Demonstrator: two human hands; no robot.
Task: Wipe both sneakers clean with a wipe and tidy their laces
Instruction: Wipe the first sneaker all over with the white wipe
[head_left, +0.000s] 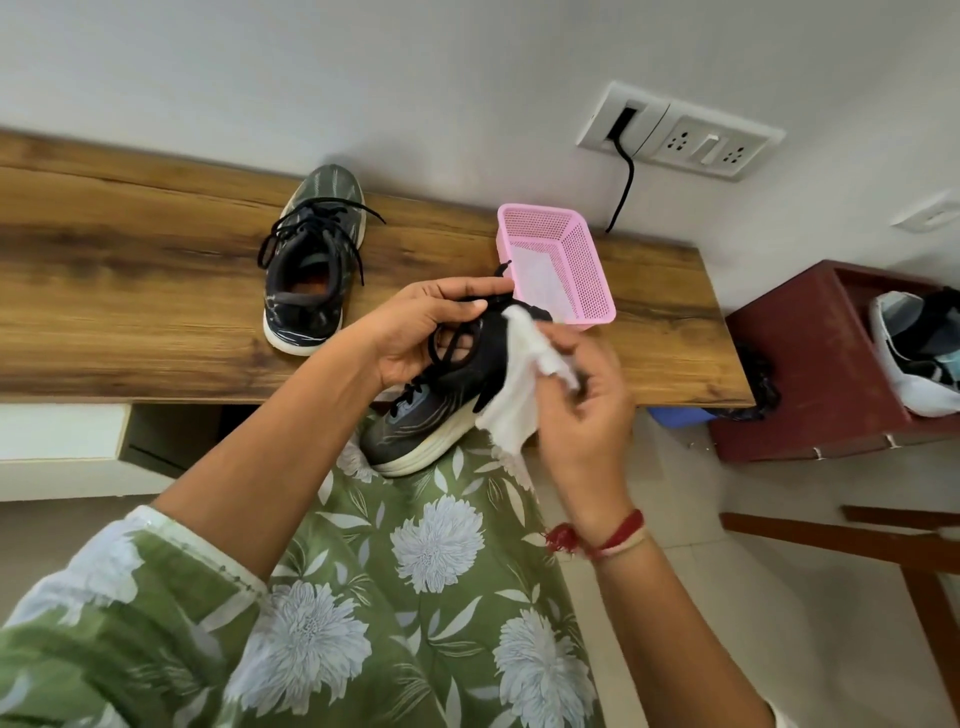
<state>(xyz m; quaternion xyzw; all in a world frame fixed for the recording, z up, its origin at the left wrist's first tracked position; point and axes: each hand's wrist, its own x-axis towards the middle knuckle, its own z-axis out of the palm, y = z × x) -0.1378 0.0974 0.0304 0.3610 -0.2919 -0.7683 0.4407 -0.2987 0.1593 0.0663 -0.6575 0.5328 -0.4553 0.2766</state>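
The held sneaker (431, 421) sits between the hands, over the near edge of the bench (130, 270). Its long axis runs from the toe, near and left, up to the heel, far and right. The left hand (431, 322) grips it at the collar and laces. The right hand (582, 405) pinches the wipe (519, 384), which is draped on the sneaker's right flank, so that hand is nearer for wiping. The second sneaker (311, 260) lies on the bench to the far left, toe away, with its laces loose.
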